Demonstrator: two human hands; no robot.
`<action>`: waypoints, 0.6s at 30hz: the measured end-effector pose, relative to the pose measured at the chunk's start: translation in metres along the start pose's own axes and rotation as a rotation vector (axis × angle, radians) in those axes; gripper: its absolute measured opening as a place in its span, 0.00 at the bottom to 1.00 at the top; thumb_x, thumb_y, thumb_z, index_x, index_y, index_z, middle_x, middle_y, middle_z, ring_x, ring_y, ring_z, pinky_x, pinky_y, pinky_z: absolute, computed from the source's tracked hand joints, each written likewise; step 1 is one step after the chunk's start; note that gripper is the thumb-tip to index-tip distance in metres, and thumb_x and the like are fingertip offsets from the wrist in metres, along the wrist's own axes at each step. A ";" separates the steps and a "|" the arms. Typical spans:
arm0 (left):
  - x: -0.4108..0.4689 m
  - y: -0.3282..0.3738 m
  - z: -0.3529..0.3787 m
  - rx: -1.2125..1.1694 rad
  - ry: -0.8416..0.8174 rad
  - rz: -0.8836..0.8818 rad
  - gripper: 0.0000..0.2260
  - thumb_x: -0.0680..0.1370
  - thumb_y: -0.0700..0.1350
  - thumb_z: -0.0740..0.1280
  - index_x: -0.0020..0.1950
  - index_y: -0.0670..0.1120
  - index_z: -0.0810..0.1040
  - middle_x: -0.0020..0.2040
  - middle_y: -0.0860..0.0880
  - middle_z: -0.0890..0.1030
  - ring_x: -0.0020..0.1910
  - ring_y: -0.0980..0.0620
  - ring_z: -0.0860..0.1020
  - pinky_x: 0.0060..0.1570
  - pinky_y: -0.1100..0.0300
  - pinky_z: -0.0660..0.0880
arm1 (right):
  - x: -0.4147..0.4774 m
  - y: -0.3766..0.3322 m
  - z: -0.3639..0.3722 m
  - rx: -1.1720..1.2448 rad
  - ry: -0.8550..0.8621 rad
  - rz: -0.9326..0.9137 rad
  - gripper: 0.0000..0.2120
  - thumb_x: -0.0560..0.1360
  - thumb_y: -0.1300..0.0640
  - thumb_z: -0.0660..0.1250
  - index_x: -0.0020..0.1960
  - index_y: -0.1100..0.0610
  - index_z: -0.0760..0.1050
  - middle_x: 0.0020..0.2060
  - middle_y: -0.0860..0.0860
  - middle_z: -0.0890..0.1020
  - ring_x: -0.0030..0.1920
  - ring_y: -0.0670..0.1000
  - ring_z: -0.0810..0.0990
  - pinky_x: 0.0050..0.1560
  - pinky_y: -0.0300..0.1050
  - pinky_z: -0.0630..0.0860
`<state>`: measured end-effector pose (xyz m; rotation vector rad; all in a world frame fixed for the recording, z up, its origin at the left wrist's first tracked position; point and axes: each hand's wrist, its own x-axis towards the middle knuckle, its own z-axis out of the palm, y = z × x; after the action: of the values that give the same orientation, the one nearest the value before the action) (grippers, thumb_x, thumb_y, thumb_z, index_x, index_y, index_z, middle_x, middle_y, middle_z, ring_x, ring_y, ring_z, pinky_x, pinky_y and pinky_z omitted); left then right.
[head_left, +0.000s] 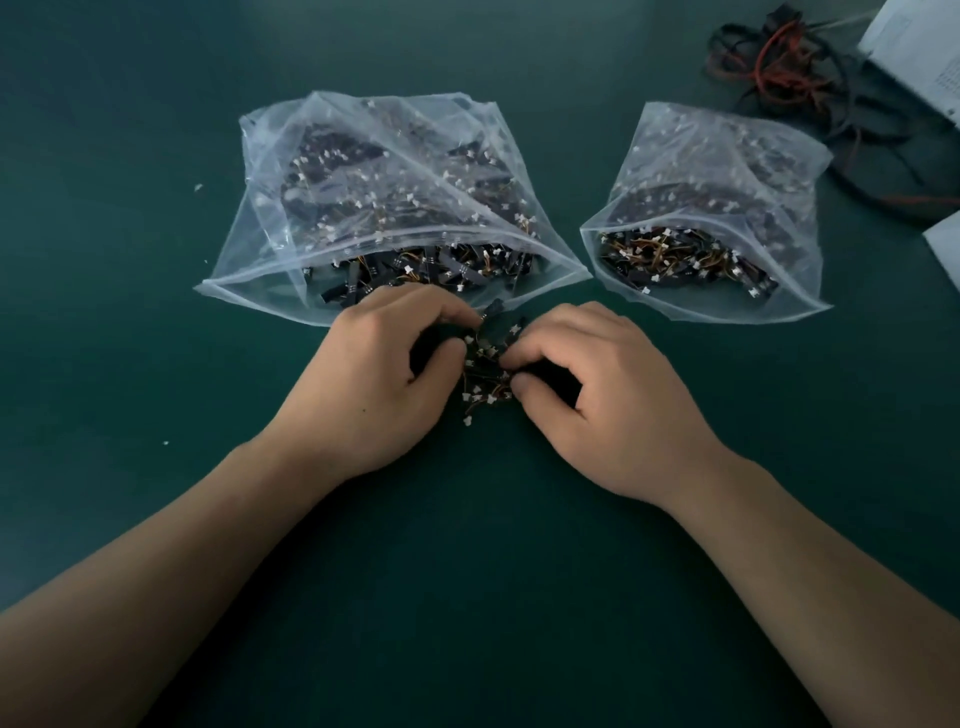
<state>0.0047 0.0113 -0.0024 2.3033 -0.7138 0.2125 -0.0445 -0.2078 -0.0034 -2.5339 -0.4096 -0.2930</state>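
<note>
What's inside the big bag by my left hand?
The big bag, mouth open, holds black wired parts with white connectors. Farther in, cloudy plastic blurs them; the bottom layer is covered.

No text can be read here. The white box (917, 49) at the upper right edge of the view carries a patch of small dark print on its side, perhaps rows of characters. It is too small and blurred to yield a single letter or number.
</note>
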 end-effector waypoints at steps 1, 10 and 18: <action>0.002 0.000 0.002 0.020 0.012 -0.029 0.10 0.82 0.40 0.68 0.62 0.47 0.83 0.56 0.58 0.81 0.57 0.62 0.76 0.58 0.79 0.65 | 0.000 0.001 0.000 0.031 0.024 0.009 0.07 0.79 0.57 0.71 0.56 0.52 0.84 0.51 0.43 0.83 0.55 0.48 0.79 0.60 0.53 0.75; 0.021 -0.011 -0.003 0.043 -0.065 -0.152 0.15 0.84 0.43 0.64 0.69 0.47 0.81 0.70 0.52 0.80 0.68 0.60 0.73 0.62 0.83 0.56 | 0.014 0.005 -0.004 0.031 0.031 0.075 0.14 0.83 0.57 0.66 0.68 0.54 0.80 0.61 0.46 0.83 0.64 0.48 0.78 0.68 0.54 0.73; 0.007 0.000 -0.008 0.078 -0.186 -0.016 0.11 0.73 0.43 0.64 0.49 0.53 0.85 0.60 0.58 0.81 0.65 0.53 0.75 0.71 0.49 0.66 | 0.014 0.005 -0.001 -0.054 -0.051 0.088 0.12 0.76 0.60 0.67 0.56 0.51 0.84 0.58 0.44 0.79 0.63 0.48 0.74 0.69 0.44 0.64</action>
<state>0.0103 0.0138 0.0060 2.4248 -0.7911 0.0187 -0.0295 -0.2091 -0.0013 -2.6079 -0.3121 -0.2092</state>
